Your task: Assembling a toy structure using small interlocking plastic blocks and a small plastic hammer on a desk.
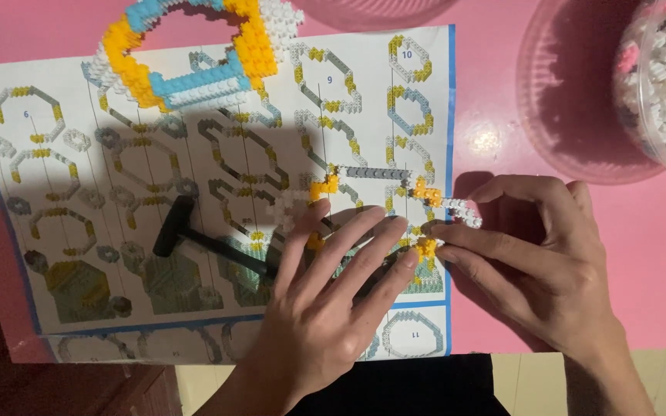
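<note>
my left hand [333, 285] lies flat, fingers released, pressing the thin brick ring [395, 204] on the instruction sheet [194, 154]; my right hand [533, 254] pinches its right end. uneven pressure could snap it apart, i judge.

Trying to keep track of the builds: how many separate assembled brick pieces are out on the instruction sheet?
2. A large yellow, blue and white ring lies at the sheet's top left. A thin grey, yellow and white ring sits under the left hand and right hand. Others may be hidden.
</note>
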